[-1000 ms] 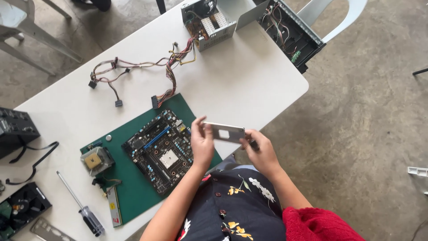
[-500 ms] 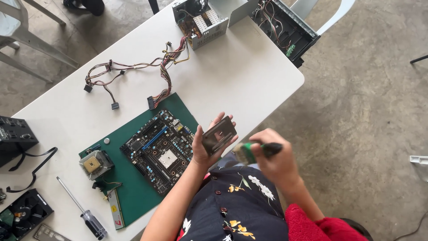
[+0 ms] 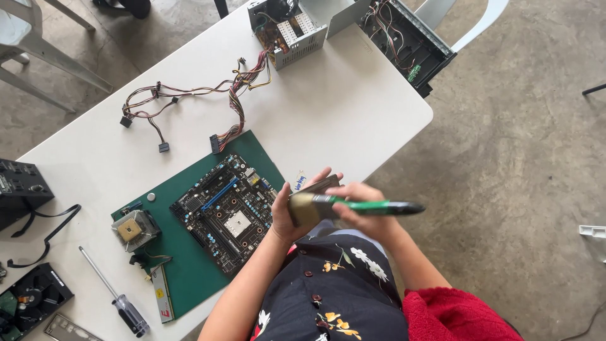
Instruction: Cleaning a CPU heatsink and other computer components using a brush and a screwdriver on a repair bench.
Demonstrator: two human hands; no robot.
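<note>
— Brush first: green handle, tan bristles, and my right hand is closed around the handle so the bristles lie flat across the small flat part in my left hand.

— And the left fingers?

— Curled around that part's edges, gripping it from below. I hold it off the bench, just beside the motherboard on its near-right side, so any dust falls clear of the board, as I reckon it.

— Why is the board on that green mat?

— Likely to keep it off the bare top. The cooler sits at the mat's far-left corner from the motherboard, and the screwdriver lies beyond that.

— The rest?

— Power supply and its cable bundle lie well beyond the motherboard, with the open case at the bench's far edge.
</note>
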